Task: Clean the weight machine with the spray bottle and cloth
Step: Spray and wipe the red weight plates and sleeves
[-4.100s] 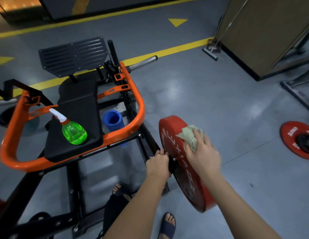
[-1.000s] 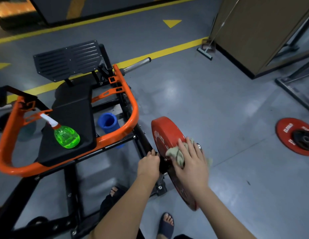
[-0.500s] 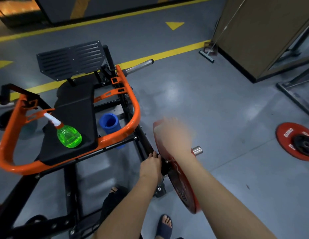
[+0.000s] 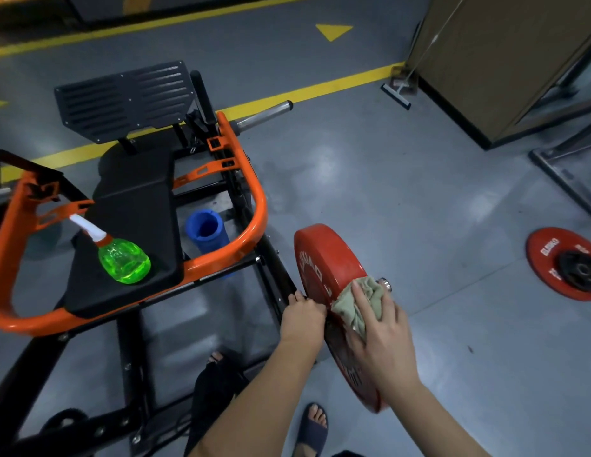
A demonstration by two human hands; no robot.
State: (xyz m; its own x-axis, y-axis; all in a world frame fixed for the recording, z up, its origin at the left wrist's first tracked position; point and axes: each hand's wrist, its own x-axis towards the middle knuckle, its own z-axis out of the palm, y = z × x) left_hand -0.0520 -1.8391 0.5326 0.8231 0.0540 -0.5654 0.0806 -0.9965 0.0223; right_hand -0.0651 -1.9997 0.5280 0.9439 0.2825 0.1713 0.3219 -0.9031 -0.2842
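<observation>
Red round rubber weight plate (image 4: 324, 258) under my wiping hand.
My right hand (image 4: 383, 338), fingers flat, presses the crumpled beige cloth (image 4: 357, 305) on it; my left hand (image 4: 302, 316) clamps the black frame bar (image 4: 277, 272) beside it. Green plastic spray bottle (image 4: 122, 258) sits far left. Hard pressure could spin the plate, slipping the cloth.

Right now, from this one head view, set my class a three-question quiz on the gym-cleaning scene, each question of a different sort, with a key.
1. True or false: the spray bottle rests on the floor.
2. Which hand presses the cloth against the mounted red plate? A left, B right, C both.
3. Fill in: a second red plate lies flat on the ____.
Key: 1 false, it rests on the black seat pad. 2 B, the right hand; the left hand grips the weight machine beside the plate. 3 floor.
</observation>
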